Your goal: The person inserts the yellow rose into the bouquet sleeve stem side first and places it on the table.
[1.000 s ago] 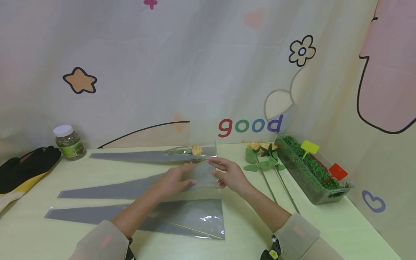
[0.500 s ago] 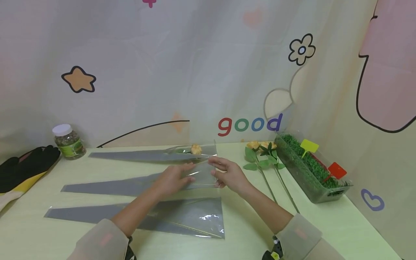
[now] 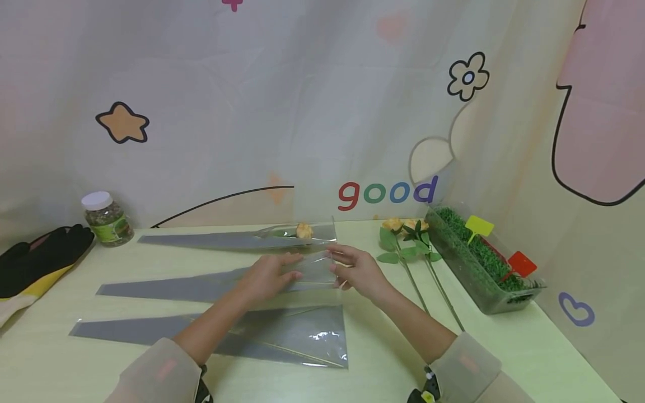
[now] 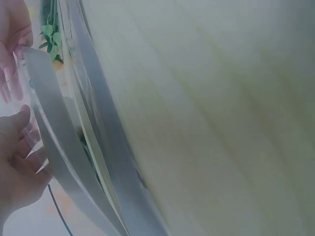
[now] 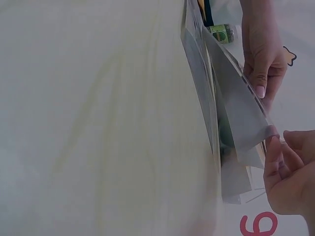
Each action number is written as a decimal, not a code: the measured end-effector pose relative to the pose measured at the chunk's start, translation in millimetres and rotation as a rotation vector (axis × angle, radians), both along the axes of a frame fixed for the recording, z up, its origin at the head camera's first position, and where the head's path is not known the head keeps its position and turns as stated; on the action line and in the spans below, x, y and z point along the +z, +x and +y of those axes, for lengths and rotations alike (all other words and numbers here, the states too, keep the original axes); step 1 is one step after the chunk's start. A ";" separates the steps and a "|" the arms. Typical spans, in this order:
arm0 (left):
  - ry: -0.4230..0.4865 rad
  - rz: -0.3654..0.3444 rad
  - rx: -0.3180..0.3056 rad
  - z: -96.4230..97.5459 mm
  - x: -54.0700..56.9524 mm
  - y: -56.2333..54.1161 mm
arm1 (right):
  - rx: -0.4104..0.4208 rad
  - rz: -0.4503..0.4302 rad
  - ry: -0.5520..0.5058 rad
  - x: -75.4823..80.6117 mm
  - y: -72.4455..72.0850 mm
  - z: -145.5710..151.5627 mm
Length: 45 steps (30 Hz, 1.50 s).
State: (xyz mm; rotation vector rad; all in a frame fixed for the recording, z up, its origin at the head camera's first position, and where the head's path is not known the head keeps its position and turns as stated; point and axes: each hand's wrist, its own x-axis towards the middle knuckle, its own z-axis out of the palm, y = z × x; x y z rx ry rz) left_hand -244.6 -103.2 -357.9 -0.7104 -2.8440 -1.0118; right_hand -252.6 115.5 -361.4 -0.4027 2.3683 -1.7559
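Both hands hold a tapered grey flower sleeve with a clear plastic face (image 3: 314, 268) near its wide end, its narrow end pointing left. My left hand (image 3: 267, 274) grips it from the left, thumb along one side and fingers curled around the other. At the mouth, my right hand (image 3: 360, 271) pinches the edge between thumb and fingers. In the right wrist view, the held sleeve (image 5: 238, 105) stands raised off the table. A second sleeve (image 3: 297, 336) lies flat in front. Behind, another sleeve (image 3: 201, 240) holds a peach-coloured rose (image 3: 304, 230).
Two loose artificial roses (image 3: 410, 254) with long stems lie to the right. Beside them stands a clear tray (image 3: 466, 280) of green turf with a yellow tag (image 3: 480, 226) and a red tag (image 3: 524, 264). A lidded jar (image 3: 107, 221) and black gloves (image 3: 42, 260) are at left.
The held sleeve's narrow end has shifted slightly right and away from me. My right fingers have slid a little to the right along the mouth; the left hand is almost still.
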 end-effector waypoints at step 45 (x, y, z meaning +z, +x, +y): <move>-0.004 0.041 0.001 5.2 6.9 -0.5 | -0.165 -0.052 0.930 22.2 -38.4 121.6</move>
